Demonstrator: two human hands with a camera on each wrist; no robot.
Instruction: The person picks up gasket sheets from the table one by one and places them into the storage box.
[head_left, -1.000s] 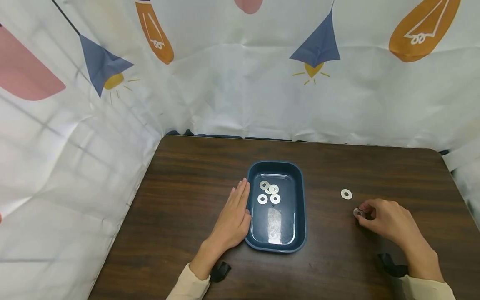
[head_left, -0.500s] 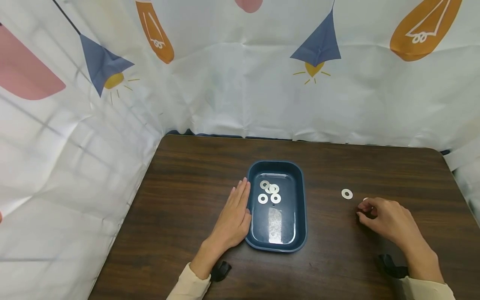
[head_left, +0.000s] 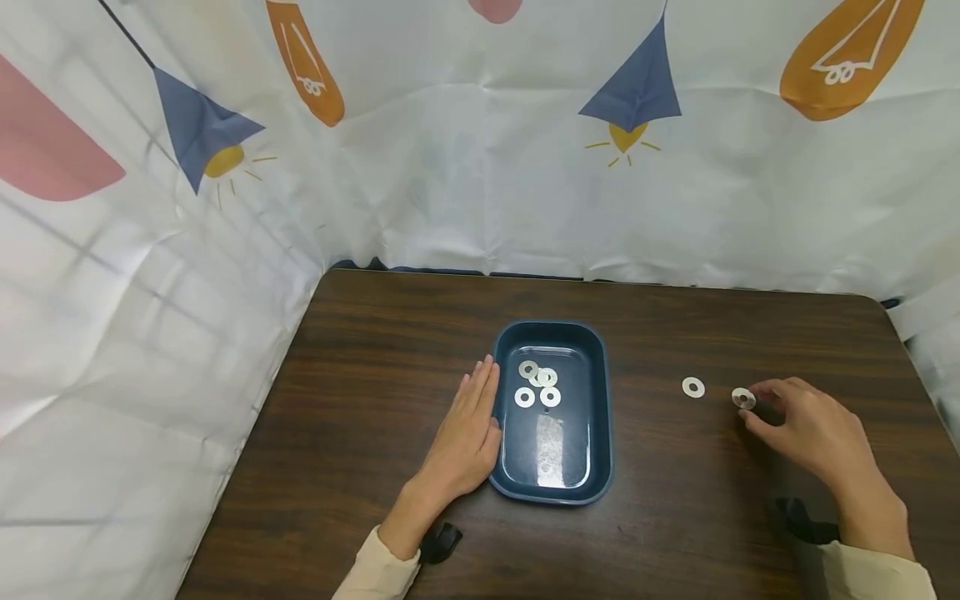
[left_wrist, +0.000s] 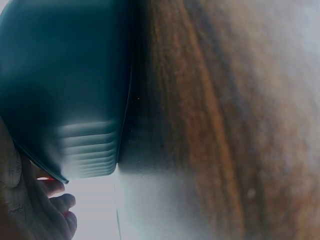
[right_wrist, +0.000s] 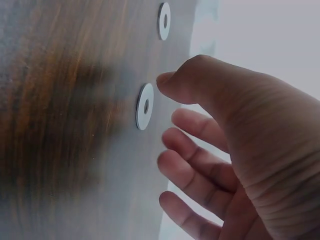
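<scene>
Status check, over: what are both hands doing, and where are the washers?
Left hand flat against tray. Right hand open beside near washer, not gripping. Second washer loose on table. Nothing in the way.

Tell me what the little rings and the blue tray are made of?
The little rings look like metal: thin, flat, pale silvery discs with a hole, though painted plastic is possible. The blue tray seems to be glossy plastic, since its smooth dark inside mirrors the light.

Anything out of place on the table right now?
Only two washers lie loose on the table, right of the blue tray holding the other four. Nothing looks spilled or damaged.
</scene>
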